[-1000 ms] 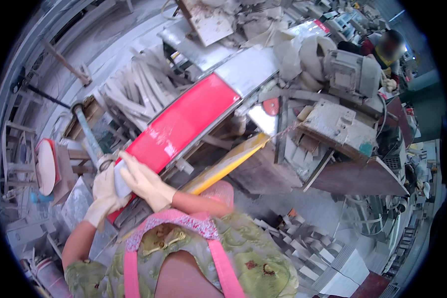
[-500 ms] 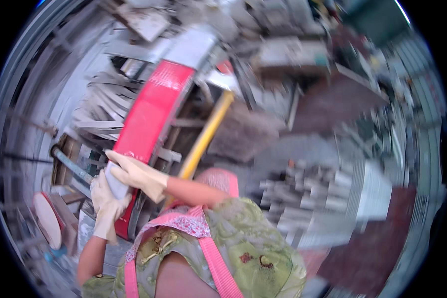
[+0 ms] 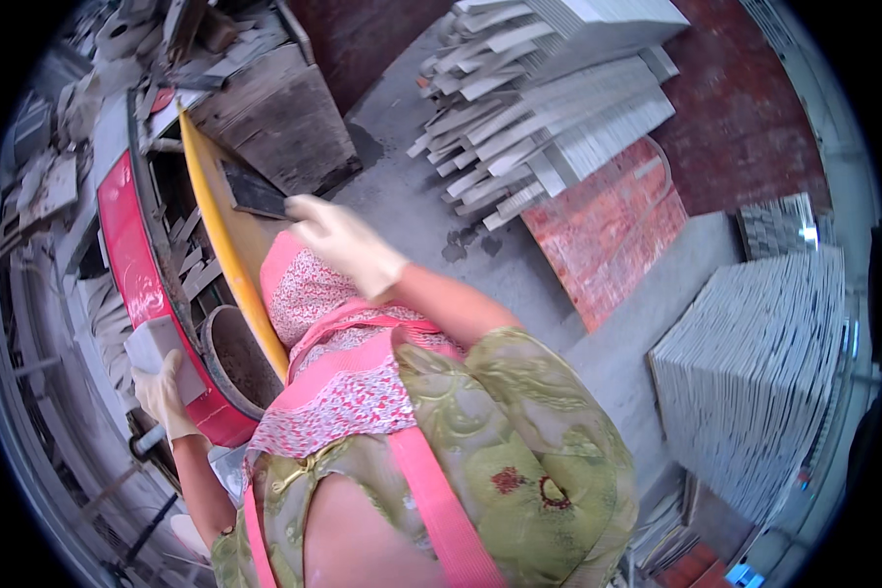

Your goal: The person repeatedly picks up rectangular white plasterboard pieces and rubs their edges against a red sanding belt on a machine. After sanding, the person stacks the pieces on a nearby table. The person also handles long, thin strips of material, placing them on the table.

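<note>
In the head view, my left hand [image 3: 168,394], in a cream glove, grips a pale grey-white tile [image 3: 157,349] at the lower left. The tile is held over the near part of the red curved strip [image 3: 137,235]. My right hand [image 3: 348,245], gloved as well and slightly blurred, is raised in front of my pink patterned apron [image 3: 309,284]. Its fingers reach out to the left with nothing visible in them. A dark flat piece [image 3: 255,191] lies just beyond its fingertips, beside a yellow-edged board [image 3: 220,235].
Stacked grey strips [image 3: 559,108] stand at the far middle, with a reddish board [image 3: 617,230] beside them. A tall stack of thin pale sheets [image 3: 745,363] is at the right. A wooden box [image 3: 274,132] and a round bin [image 3: 233,358] flank the yellow board.
The view has swung right. My right hand has left the tile and moved away from the red strip, while my left hand still holds the tile.
</note>
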The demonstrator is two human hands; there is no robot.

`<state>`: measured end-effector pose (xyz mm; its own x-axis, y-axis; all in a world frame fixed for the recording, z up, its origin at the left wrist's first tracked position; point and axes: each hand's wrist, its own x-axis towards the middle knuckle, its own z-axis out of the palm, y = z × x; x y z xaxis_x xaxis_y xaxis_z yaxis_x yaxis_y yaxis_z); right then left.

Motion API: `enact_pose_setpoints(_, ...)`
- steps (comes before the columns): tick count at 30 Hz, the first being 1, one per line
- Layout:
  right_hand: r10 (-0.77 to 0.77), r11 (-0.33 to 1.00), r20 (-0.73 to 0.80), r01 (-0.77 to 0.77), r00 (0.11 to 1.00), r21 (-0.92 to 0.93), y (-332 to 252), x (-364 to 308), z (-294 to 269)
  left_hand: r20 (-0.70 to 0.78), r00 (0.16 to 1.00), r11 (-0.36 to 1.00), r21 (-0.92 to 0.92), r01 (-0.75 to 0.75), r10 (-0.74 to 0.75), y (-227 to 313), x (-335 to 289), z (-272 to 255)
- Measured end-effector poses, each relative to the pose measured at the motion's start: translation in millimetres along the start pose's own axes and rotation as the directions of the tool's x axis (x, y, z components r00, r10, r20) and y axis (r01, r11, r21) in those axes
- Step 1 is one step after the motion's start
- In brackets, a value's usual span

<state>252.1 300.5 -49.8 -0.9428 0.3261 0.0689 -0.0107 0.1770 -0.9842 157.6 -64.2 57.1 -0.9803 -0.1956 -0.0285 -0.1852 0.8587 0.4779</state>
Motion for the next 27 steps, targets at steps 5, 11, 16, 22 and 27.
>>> enact_pose_setpoints(5, 0.398, 0.825, -0.610, -0.558, 0.686, -0.089, 114.7, -172.3, -163.0, 0.104, 0.995, 0.877, -0.478, 0.044, 0.007, 4.6, -31.6, -4.8)
enact_pose_setpoints(11, 0.519, 0.429, -0.853, -0.881, 0.060, 0.200, 216.7, -400.8, -237.4, 0.329, 0.943, 0.725, -0.635, 0.265, -0.056, -11.7, -37.8, -12.7)
enact_pose_setpoints(16, 0.622, 0.440, -0.758, -0.888, 0.197, 0.131, 234.7, -454.1, -268.7, 0.291, 0.923, 0.665, -0.745, 0.053, 0.252, 22.2, -82.9, 3.1)
enact_pose_setpoints(22, 0.644, 0.653, -0.677, -0.716, 0.355, 0.246, 284.1, -502.9, -379.5, 0.417, 0.876, 0.657, -0.735, 0.168, 0.242, 153.1, -189.3, 94.2)
enact_pose_setpoints(27, 0.710, 0.643, -0.664, -0.602, 0.234, 0.474, 227.8, -525.1, -450.6, 0.711, 0.702, 0.500, -0.624, 0.601, 0.044, 260.4, -254.8, 224.7)
